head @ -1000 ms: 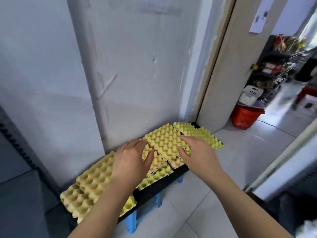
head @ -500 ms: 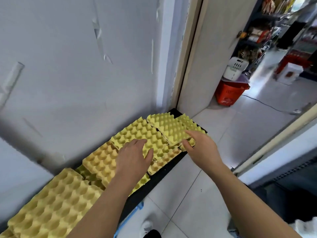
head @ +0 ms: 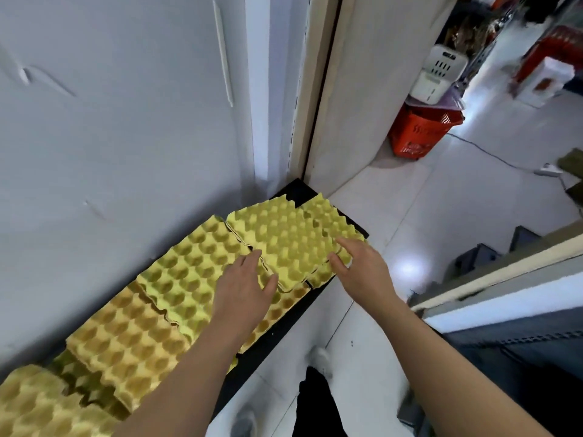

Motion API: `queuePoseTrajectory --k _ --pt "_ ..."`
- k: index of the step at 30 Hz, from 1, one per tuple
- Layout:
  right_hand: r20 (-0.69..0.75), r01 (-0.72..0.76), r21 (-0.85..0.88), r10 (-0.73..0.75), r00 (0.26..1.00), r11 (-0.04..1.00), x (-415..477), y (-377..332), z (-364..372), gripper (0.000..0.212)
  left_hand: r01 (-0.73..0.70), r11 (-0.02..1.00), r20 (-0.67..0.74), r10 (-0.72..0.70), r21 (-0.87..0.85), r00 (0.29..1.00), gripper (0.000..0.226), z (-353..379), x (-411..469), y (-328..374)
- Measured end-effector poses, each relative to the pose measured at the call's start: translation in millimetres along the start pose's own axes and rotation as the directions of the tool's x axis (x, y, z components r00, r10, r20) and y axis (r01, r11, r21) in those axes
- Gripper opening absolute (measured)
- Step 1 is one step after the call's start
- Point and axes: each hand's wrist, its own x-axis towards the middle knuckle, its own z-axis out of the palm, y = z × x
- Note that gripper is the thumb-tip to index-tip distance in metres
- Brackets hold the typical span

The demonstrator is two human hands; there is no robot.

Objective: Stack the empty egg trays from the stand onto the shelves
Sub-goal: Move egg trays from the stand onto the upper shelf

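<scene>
since the frame before, both hands have slid a little farther along the black stand (head: 285,329), toward its doorway end. the left hand (head: 243,291) lies flat with straight fingers on the row of egg trays (head: 151,313), its fingertips at the left edge of the bright yellow egg tray (head: 280,238) and its thumb spread toward that tray's near corner. the right hand (head: 362,269) is open too, fingers straight and touching the same tray's right edge, thumb at its near side. that tray sits on top of others between the two hands, which are apart. the row runs along the grey wall (head: 126,137). a red basket (head: 422,130) stands on the floor well beyond.
</scene>
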Motion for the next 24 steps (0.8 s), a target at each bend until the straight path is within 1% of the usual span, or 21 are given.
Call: queuePoseTrajectory --k 3,5,9,12,18,22,24 --pt "0.066 0.026 -0.009 -0.025 0.998 1.0 45.6 30.0 13.3 0.046 0.094 0.995 0.043 -0.093 -0.015 0.995 0.062 31.1 34.4 9.4" --pt "0.129 0.036 -0.009 -0.034 0.991 0.999 77.5 50.8 22.8 0.048 0.187 0.982 0.074 -0.184 -0.04 0.98 0.065 54.1 55.9 14.2" --pt "0.245 0.069 -0.001 -0.067 0.967 0.998 134.4 93.2 52.5 0.051 0.359 0.931 0.113 -0.35 -0.07 0.93 0.074 99.0 87.6 17.7" --pt "0.331 0.061 0.001 -0.058 0.942 0.998 167.5 121.9 82.4 0.054 0.458 0.887 0.14 -0.447 -0.061 0.883 0.083 128.5 106.8 13.8" --pt "0.468 0.023 -0.016 -0.013 0.884 1.0 210.0 161.3 144.5 0.066 0.576 0.815 0.149 -0.563 -0.06 0.813 0.1 176.0 132.2 -3.7" --pt "0.559 0.006 -0.111 0.057 0.827 0.994 224.4 177.6 176.7 0.073 0.606 0.792 0.169 -0.59 -0.067 0.789 0.107 200.2 139.8 -14.0" --pt "0.594 -0.029 -0.124 0.098 0.798 0.992 230.8 183.8 188.3 0.075 0.62 0.779 0.165 -0.603 -0.089 0.781 0.108 208.6 141.1 -18.7"
